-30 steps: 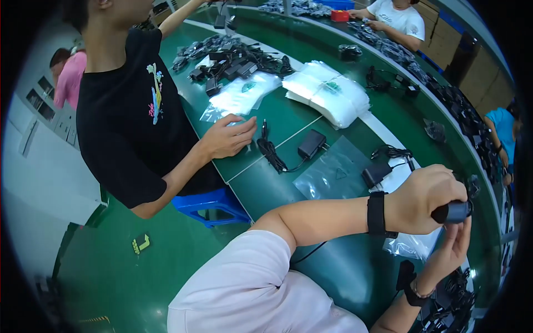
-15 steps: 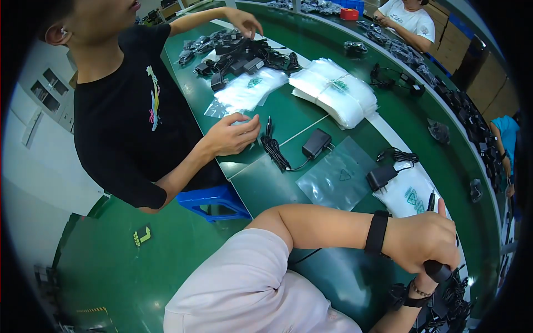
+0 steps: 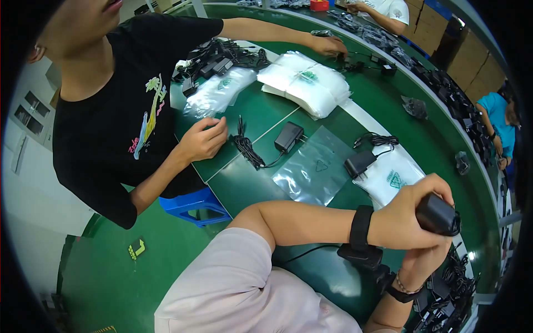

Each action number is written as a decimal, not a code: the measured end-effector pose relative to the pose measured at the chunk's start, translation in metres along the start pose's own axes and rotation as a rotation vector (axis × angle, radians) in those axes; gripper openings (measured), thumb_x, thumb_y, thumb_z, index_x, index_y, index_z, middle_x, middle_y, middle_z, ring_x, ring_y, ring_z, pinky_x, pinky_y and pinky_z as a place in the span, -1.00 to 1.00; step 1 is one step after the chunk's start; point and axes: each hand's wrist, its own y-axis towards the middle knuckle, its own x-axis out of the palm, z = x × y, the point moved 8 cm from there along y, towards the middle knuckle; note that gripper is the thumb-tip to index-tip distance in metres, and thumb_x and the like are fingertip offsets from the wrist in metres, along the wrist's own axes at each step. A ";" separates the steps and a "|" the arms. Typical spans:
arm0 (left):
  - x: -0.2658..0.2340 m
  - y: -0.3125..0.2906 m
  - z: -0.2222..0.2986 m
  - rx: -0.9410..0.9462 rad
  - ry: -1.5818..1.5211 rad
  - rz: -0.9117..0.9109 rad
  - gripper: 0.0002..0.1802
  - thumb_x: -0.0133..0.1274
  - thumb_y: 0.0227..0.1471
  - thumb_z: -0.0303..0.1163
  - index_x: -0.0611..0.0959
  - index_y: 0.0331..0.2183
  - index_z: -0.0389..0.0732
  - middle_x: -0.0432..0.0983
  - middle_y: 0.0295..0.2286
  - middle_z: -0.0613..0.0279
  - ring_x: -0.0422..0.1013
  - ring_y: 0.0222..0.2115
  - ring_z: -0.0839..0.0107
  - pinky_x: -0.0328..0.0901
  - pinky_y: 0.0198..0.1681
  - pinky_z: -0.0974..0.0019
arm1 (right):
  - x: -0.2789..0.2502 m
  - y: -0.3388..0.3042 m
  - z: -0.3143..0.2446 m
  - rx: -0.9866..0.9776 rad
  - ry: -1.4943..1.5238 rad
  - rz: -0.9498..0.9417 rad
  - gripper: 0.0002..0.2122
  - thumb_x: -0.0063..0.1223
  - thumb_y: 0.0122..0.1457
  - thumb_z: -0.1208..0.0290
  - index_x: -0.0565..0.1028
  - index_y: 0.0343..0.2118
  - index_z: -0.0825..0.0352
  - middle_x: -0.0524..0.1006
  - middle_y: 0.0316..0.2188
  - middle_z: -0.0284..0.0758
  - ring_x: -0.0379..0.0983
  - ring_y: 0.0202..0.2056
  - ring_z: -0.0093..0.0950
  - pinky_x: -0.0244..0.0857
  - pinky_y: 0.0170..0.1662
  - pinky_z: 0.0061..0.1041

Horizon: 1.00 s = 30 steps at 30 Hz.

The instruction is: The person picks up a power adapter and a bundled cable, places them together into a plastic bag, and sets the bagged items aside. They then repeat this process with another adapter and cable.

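My left hand [image 3: 408, 213], with a black strap at its wrist, is closed around a black power adapter [image 3: 438, 215]. Just below it my right hand [image 3: 425, 256] meets the left one; its fingers are hidden behind the left hand and the adapter. Close to my left forearm lies an unfilled clear plastic bag [image 3: 312, 169] with a printed mark. A second black adapter [image 3: 288, 137], its cable coiled, lies beside that bag. Another adapter [image 3: 361, 162] with a bundled cable rests on a stack of plastic bags [image 3: 391, 177] beyond my left hand.
At the left a co-worker in a black shirt [image 3: 139, 105] reaches across the table. A large tied bag stack [image 3: 305, 83] and piled adapters [image 3: 216, 64] lie near them. Beyond runs a green conveyor [image 3: 438, 150] with wrapped items. Many cables [image 3: 455, 283] heap at lower right.
My left hand has turned, and the adapter in it shows more fully. The view has shifted, so the table things sit further left. The co-worker's far arm now stretches to the conveyor.
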 end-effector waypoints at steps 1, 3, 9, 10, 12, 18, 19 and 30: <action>0.001 -0.001 -0.001 0.004 -0.003 0.000 -0.52 0.20 -0.37 -0.54 0.39 -0.30 -0.18 0.36 -0.39 0.22 0.37 -0.31 0.38 0.28 -0.23 0.34 | 0.002 -0.001 -0.005 -0.045 -0.094 0.005 -0.63 -0.17 0.20 0.25 0.28 -0.07 0.46 0.38 -0.13 -0.21 0.34 -0.11 -0.38 0.16 0.01 -0.48; 0.000 -0.006 -0.012 -0.131 -0.030 0.058 -0.43 0.23 -0.39 -0.55 0.34 -0.24 -0.17 0.34 -0.34 0.24 0.34 -0.28 0.46 0.28 -0.21 0.37 | 0.008 -0.004 -0.014 -0.120 -0.277 0.013 -0.55 -0.12 0.18 0.19 0.25 -0.03 0.51 0.31 -0.05 -0.16 0.31 -0.08 -0.38 0.16 0.01 -0.49; -0.009 -0.002 -0.034 -0.311 -0.086 0.145 -0.35 0.22 -0.38 -0.59 0.29 -0.18 -0.15 0.32 -0.31 0.28 0.32 -0.28 0.50 0.27 -0.19 0.40 | 0.030 -0.006 -0.018 -0.374 -0.543 -0.117 -0.40 -0.10 0.15 0.07 0.15 0.05 0.54 0.32 -0.05 -0.16 0.30 -0.07 -0.41 0.17 0.00 -0.51; -0.007 -0.003 -0.039 -0.356 -0.195 0.117 -0.34 0.23 -0.38 -0.59 0.29 -0.18 -0.15 0.31 -0.31 0.29 0.31 -0.28 0.50 0.27 -0.19 0.39 | 0.030 -0.005 -0.018 -0.425 -0.643 -0.142 -0.37 -0.10 0.13 0.06 0.14 0.07 0.53 0.33 -0.07 -0.18 0.32 -0.10 -0.44 0.18 -0.03 -0.52; 0.001 -0.005 -0.045 -0.445 -0.415 0.052 -0.32 0.25 -0.38 -0.60 0.29 -0.16 -0.14 0.31 -0.30 0.31 0.29 -0.26 0.50 0.25 -0.18 0.39 | 0.026 -0.005 -0.023 -0.482 -0.740 -0.160 -0.35 -0.09 0.12 0.04 0.12 0.09 0.51 0.35 -0.08 -0.20 0.33 -0.12 -0.47 0.20 -0.05 -0.54; 0.037 0.000 -0.051 -0.504 -0.572 -0.029 -0.44 0.17 -0.14 -0.35 0.29 -0.10 -0.14 0.33 -0.30 0.32 0.25 -0.20 0.54 0.25 -0.17 0.37 | 0.022 -0.008 -0.096 -0.721 -0.893 -0.006 -0.42 0.04 0.09 0.16 0.22 0.04 0.52 0.34 -0.04 -0.20 0.32 -0.10 -0.46 0.18 -0.02 -0.50; 0.044 -0.003 -0.073 -0.674 -0.615 0.015 -0.49 0.11 -0.06 -0.26 0.30 -0.09 -0.14 0.35 -0.31 0.31 0.24 -0.18 0.54 0.25 -0.16 0.36 | 0.008 -0.005 -0.110 -0.711 -0.889 0.132 -0.44 0.05 0.09 0.19 0.23 0.02 0.53 0.37 -0.06 -0.21 0.34 -0.13 -0.46 0.21 -0.05 -0.50; 0.056 0.001 -0.132 -0.176 1.329 -0.572 -0.60 0.13 -0.18 -0.14 0.53 -0.45 -0.33 0.50 -0.53 -0.03 0.44 -0.47 0.08 0.35 -0.39 0.15 | -0.084 0.027 -0.172 -0.593 -0.009 0.355 -0.76 0.00 0.13 0.30 0.43 -0.23 0.36 0.47 -0.32 -0.25 0.38 -0.31 -0.45 0.31 -0.30 -0.49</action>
